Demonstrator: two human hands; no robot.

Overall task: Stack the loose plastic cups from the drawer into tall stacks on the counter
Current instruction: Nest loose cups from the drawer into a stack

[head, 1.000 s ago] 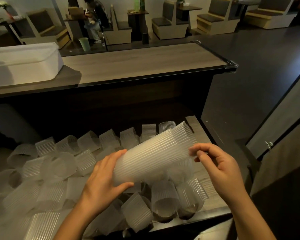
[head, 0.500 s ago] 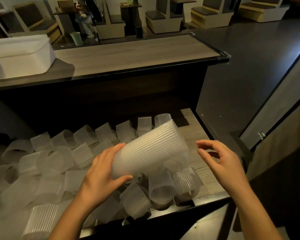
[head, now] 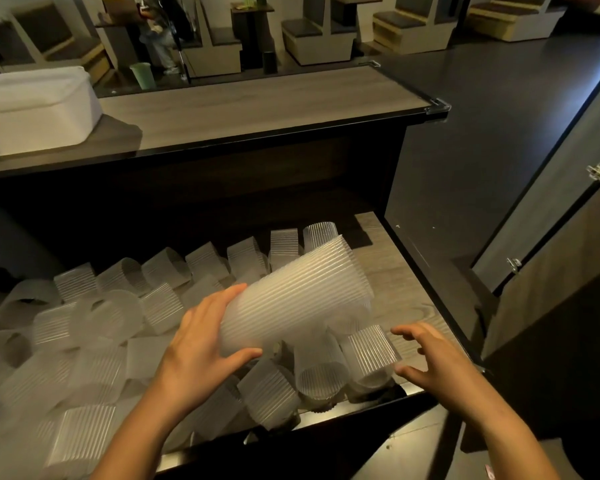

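- Left hand (head: 201,348): clamped round the narrow end of the stack (head: 291,299), thumb under, fingers over. The stack is held tilted above the drawer (head: 416,282), mouth up and to the right.
- Right hand (head: 433,362): spread, fingers half bent, holding nothing. It is poised just beside a cup (head: 371,351) at the drawer's front right corner. The view blurs there, so whether the thumb touches it cannot be told.
- Cups (head: 167,308): loose on their sides across the drawer, many touching. None stands on the counter (head: 257,109) yet.
- Handling: the plastic is thin, ribbed and translucent, so probably very light and springy. A hard squeeze would likely dent a wall, while the ribs should give fair grip. The best hold is probably round the wall near the rim, where a cup is stiffest.
- Edges: the drawer's front lip and right rail lie near the right hand. The counter's edge overhangs the drawer's back, so a lift likely needs to come forward before rising.
- Room: a long stretch of bare top shows right of the tub (head: 32,105). An open door (head: 551,237) stands well apart on the right.
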